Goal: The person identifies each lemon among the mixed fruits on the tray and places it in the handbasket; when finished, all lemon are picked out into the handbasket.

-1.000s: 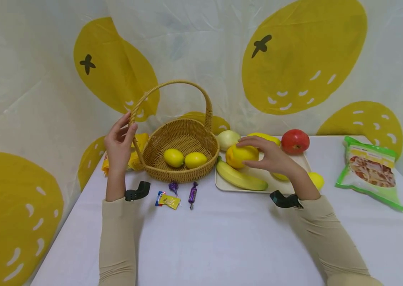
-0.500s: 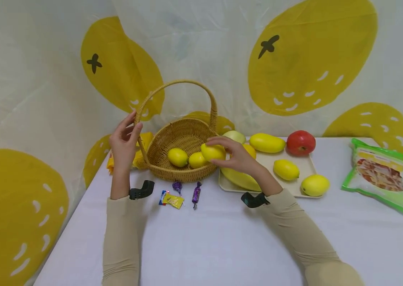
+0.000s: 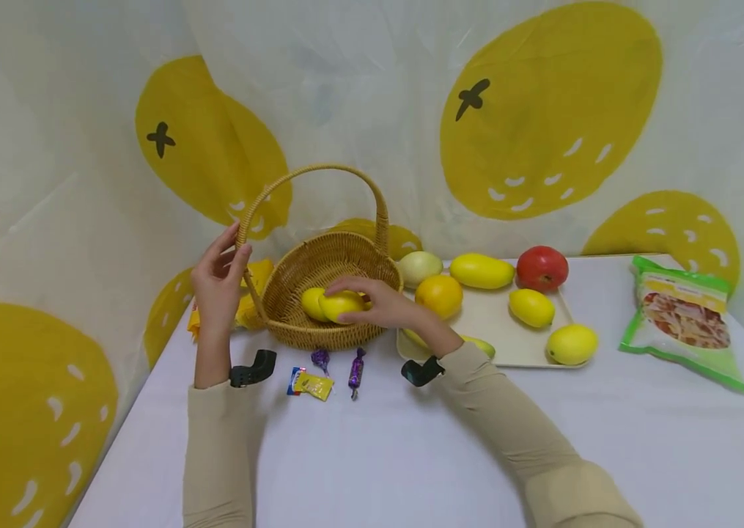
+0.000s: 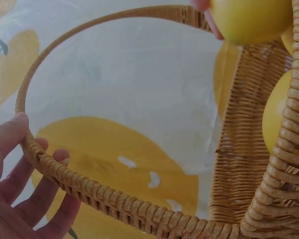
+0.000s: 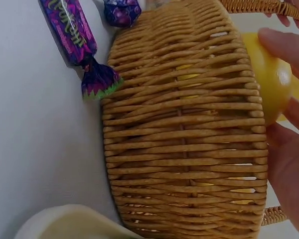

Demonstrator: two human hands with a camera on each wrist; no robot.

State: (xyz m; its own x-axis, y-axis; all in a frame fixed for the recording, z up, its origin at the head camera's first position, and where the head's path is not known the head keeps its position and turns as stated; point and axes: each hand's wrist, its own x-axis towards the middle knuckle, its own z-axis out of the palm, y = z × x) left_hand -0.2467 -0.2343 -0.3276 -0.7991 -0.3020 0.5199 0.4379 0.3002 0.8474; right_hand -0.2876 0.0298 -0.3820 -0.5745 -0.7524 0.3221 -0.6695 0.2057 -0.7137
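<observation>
My left hand [image 3: 218, 282] holds the left side of the wicker basket's arched handle [image 3: 311, 170], thumb in front and fingers behind; the left wrist view shows the fingers about the handle [image 4: 97, 191]. Over the open basket [image 3: 319, 337], my right hand [image 3: 381, 302] grips a lemon [image 3: 340, 306] between thumb and fingers. That lemon [image 5: 269, 79] is just above the rim in the right wrist view. Another lemon [image 3: 312, 302] lies in the basket, partly covered by the held one. My right hand hides the basket's right part.
Right of the basket, a cream tray [image 3: 477, 345] bears an orange fruit [image 3: 439, 296], a red fruit [image 3: 542, 268], a banana [image 3: 480, 347] and several other yellow and pale fruits. Wrapped candies [image 3: 356, 372] lie in front. A green-edged snack bag [image 3: 684, 319] stands far right.
My right hand has moved left from above the tray, carrying a lemon into the basket's opening. My left hand has stayed on the handle. The camera view has shifted slightly.
</observation>
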